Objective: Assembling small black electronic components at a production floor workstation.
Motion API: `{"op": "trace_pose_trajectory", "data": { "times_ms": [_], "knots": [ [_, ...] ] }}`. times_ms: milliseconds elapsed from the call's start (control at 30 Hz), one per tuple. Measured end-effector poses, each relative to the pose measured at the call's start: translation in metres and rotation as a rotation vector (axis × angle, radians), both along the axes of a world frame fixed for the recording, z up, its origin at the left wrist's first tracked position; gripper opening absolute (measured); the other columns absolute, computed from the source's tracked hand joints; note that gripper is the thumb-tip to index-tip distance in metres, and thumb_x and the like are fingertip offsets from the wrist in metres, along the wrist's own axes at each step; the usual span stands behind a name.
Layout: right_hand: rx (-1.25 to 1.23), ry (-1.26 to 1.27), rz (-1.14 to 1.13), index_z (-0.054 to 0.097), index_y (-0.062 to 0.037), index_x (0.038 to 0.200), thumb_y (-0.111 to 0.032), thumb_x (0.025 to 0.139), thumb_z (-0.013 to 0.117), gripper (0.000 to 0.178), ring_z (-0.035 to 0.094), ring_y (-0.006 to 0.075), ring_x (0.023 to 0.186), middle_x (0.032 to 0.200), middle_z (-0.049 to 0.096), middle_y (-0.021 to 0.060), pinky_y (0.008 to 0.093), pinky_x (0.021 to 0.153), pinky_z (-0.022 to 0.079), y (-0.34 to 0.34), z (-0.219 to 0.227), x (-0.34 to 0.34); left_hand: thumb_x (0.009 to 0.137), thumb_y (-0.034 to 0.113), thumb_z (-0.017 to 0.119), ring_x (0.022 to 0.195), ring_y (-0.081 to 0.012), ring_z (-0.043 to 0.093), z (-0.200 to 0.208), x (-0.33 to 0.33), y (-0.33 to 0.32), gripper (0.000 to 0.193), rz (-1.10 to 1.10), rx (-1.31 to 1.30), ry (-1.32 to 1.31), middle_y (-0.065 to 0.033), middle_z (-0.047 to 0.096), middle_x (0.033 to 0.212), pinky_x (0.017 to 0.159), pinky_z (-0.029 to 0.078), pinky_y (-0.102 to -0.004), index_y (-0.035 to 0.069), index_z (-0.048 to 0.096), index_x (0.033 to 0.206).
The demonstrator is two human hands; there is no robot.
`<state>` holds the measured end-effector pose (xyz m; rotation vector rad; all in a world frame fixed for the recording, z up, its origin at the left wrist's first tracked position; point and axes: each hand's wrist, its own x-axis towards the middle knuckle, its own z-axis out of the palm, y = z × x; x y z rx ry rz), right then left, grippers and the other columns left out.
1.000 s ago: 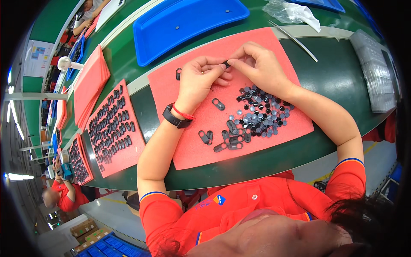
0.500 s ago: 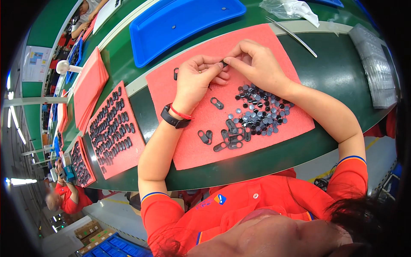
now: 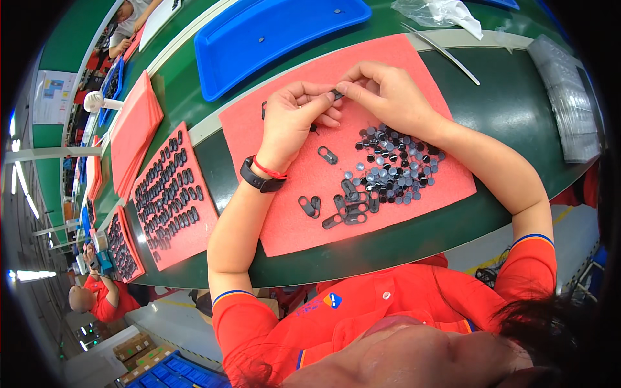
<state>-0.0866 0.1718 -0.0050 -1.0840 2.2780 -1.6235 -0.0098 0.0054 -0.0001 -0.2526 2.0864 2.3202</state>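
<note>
I held a small black part (image 3: 336, 95) up over the top half of my pink mat (image 3: 288, 236). My left hand (image 3: 294, 116) had its thumb and fingers pinched on one side of it. My right hand (image 3: 385, 97) had its thumb and pointing finger pinched on the other side, so both grips were together on it. The part sat right at my fingertips. They hid most of it, so I can't tell if a disc was in it.

On the side mat (image 3: 197, 236), off to my left, lay lots of black clips (image 3: 170, 181) in neat rows. I think those were done, but they were too small to check. A lot looked left. A big messy patch of discs (image 3: 406, 182) lay below my right hand, some black and some gray. A heap of loose clips (image 3: 354, 209) lay by its lower left edge, touching each other. Two more clips (image 3: 310, 206) lay left of the heap, and one lone clip (image 3: 328, 155) lay above it.
</note>
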Motion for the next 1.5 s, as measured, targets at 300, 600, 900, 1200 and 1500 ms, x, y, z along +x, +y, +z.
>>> {"op": "trace_pose_trajectory", "data": {
  "times_ms": [300, 600, 900, 1200, 1500],
  "knots": [
    [0.02, -0.142, 0.12, 0.06, 0.0026, 0.091, -0.015, 0.083, 0.058, 0.02, 0.055, 0.0062, 0.067, 0.078, 0.064, 0.0072, 0.0212, 0.06, 0.044, 0.0, -0.001, -0.007, 0.084, 0.005, 0.057, 0.065, -0.0123, 0.061, 0.0, -0.001, 0.0, 0.017, -0.002, -0.002, 0.008, -0.0118, 0.064, 0.081, 0.059, 0.05, -0.0207, -0.005, 0.058, 0.097],
    [0.065, -0.103, 0.11, 0.06, 0.0033, 0.09, -0.016, 0.083, 0.058, 0.02, 0.057, 0.0076, 0.069, 0.076, 0.064, 0.007, 0.0219, 0.061, 0.045, 0.002, 0.0, -0.006, 0.083, 0.003, 0.057, 0.065, -0.0126, 0.061, -0.002, -0.001, -0.001, 0.017, -0.017, 0.001, 0.004, -0.0125, 0.064, 0.082, 0.059, 0.051, -0.0209, -0.006, 0.058, 0.097],
    [0.161, -0.101, 0.049, 0.063, 0.0021, 0.083, -0.019, 0.075, 0.062, 0.022, 0.062, 0.0187, 0.069, 0.073, 0.064, 0.0121, 0.0288, 0.064, 0.049, 0.001, 0.007, -0.005, 0.083, 0.003, 0.057, 0.064, -0.0158, 0.063, -0.001, -0.001, 0.001, 0.016, -0.025, 0.006, 0.025, -0.0146, 0.064, 0.081, 0.057, 0.052, -0.023, -0.007, 0.057, 0.095],
    [0.163, -0.133, 0.064, 0.063, 0.0018, 0.081, -0.019, 0.074, 0.062, 0.022, 0.062, 0.0189, 0.067, 0.072, 0.064, 0.0117, 0.0289, 0.062, 0.048, 0.0, 0.006, -0.007, 0.082, 0.002, 0.057, 0.065, -0.0161, 0.063, -0.001, -0.001, 0.0, 0.016, -0.044, -0.007, 0.024, -0.0153, 0.064, 0.082, 0.057, 0.053, -0.0229, -0.008, 0.057, 0.095],
    [0.164, -0.149, 0.08, 0.059, -0.0001, 0.08, -0.017, 0.078, 0.06, 0.017, 0.05, 0.0055, 0.061, 0.067, 0.056, 0.0007, 0.0213, 0.055, 0.041, 0.0, 0.003, -0.008, 0.082, 0.002, 0.057, 0.064, -0.0157, 0.063, 0.001, -0.002, 0.0, 0.016, -0.043, -0.021, 0.002, -0.0154, 0.064, 0.081, 0.057, 0.052, -0.0225, -0.008, 0.058, 0.094]
  ]
}}
